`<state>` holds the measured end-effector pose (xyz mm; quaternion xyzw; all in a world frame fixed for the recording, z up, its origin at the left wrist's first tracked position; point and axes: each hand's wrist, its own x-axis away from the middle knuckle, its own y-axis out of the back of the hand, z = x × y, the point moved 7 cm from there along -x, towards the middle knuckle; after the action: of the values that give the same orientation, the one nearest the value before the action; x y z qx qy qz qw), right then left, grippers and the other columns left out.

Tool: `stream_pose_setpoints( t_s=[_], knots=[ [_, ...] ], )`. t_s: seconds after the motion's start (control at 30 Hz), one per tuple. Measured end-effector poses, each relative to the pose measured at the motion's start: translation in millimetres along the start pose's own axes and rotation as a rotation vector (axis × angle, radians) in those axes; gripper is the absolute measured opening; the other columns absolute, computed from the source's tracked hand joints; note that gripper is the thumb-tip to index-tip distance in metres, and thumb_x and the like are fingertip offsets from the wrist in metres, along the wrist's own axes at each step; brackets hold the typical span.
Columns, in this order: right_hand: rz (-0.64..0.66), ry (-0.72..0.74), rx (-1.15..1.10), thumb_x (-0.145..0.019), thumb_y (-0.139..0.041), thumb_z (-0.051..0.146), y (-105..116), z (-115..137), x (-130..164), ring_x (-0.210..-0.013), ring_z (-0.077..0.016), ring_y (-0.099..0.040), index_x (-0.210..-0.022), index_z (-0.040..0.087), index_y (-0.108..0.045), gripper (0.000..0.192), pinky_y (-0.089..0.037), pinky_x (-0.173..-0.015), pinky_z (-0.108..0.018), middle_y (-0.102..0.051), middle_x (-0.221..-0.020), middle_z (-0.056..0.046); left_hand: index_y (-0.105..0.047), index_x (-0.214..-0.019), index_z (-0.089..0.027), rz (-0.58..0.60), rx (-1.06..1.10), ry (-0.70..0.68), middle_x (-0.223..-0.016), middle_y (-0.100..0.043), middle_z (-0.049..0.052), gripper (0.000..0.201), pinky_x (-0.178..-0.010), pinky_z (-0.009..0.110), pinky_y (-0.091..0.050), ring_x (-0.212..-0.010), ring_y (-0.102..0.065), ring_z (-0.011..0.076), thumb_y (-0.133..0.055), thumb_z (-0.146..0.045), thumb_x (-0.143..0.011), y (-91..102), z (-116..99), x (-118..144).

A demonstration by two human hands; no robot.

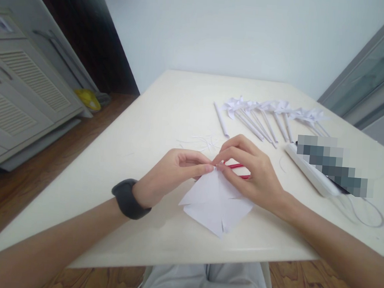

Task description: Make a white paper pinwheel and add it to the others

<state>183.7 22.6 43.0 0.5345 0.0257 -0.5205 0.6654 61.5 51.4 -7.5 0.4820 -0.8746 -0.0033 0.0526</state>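
A white paper square (212, 205) with slits cut in from its corners hangs just over the table's near side. Its far corner is pinched between the thumb and fingers of my left hand (180, 167). My right hand (248, 168) pinches the same corner from the other side, fingertips touching those of the left. Behind the right hand's fingers show red handles (238, 166), probably of scissors; the rest of that tool is hidden. Thin white paper strips (205, 141) lie just beyond my hands.
Several white paper pinwheels (271, 106) on rolled paper sticks lie in a row at the back right. A loose paper roll (221, 119) lies left of them. At right are a long white object (311, 169), a blurred-out item and a thin cord (368, 222). The white table (141, 118) meets the wall.
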Motion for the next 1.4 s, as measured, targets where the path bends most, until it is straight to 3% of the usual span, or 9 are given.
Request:
stream_pose_setpoints(
  t_s=[0.6, 1.07, 1.4],
  knots=[
    [0.072, -0.182, -0.108, -0.081, -0.058, 0.018, -5, -13, -1, -0.081, -0.0124, -0.055, -0.080, 0.018, -0.060, 0.003, -0.046, -0.072, -0.025, -0.054, -0.089, -0.002, -0.066, -0.078, -0.015, -0.075, -0.265, -0.200, -0.080, -0.067, 0.001, 0.018, -0.065, 0.020, -0.046, -0.075, -0.060, 0.0128, -0.057, -0.030, -0.081, 2.0, -10, 1],
    [0.078, -0.219, -0.178, -0.082, -0.058, 0.016, -6, -14, -1, -0.079, -0.0117, -0.055, -0.078, 0.018, -0.060, 0.005, -0.046, -0.074, -0.027, -0.055, -0.088, -0.001, -0.065, -0.080, -0.015, -0.099, -0.299, -0.162, -0.082, -0.069, 0.004, 0.020, -0.065, 0.023, -0.049, -0.075, -0.063, 0.0158, -0.058, -0.034, -0.079, 0.8, -8, 4],
    [0.083, -0.208, -0.190, -0.080, -0.060, 0.017, -7, -13, -1, -0.080, -0.0129, -0.055, -0.077, 0.018, -0.059, 0.004, -0.045, -0.073, -0.028, -0.055, -0.086, -0.001, -0.065, -0.080, -0.015, -0.131, -0.423, -0.243, -0.079, -0.069, 0.003, 0.018, -0.068, 0.024, -0.050, -0.072, -0.063, 0.0147, -0.057, -0.031, -0.080, -1.2, -18, 7]
  ],
)
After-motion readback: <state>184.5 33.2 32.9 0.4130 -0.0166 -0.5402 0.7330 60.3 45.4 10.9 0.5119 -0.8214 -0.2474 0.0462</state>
